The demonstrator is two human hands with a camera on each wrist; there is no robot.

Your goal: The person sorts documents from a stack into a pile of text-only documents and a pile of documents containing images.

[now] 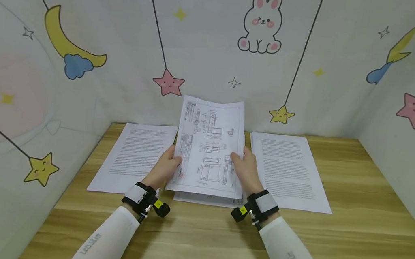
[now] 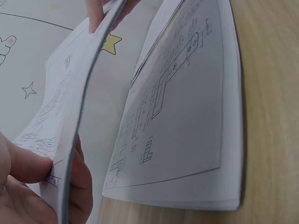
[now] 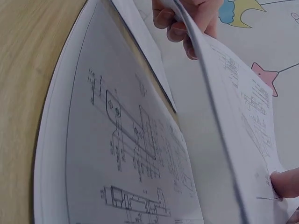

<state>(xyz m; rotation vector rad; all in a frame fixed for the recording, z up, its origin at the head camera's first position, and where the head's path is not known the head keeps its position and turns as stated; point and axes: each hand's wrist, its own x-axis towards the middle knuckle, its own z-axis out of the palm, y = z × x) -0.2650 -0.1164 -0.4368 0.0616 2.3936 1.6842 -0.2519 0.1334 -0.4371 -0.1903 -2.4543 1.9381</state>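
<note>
Between both hands is a thin sheaf of technical drawing sheets (image 1: 213,122), raised and tilted up toward the head camera. My left hand (image 1: 162,167) pinches its left edge, thumb on the printed face and fingers behind, as the left wrist view shows. On the opposite edge, my right hand (image 1: 247,171) grips in the same way. Beneath the raised sheaf lies another stack of drawings (image 2: 187,121), mostly hidden in the head view. In both wrist views a gap shows between the sheaf and this lower stack.
A stack of text pages (image 1: 136,152) lies on the left of the wooden table (image 1: 199,238), and another text stack (image 1: 281,168) on the right. Behind the table hangs a pale backdrop (image 1: 213,56) with cartoon stars, a moon and a rabbit. Each wrist carries a strapped camera.
</note>
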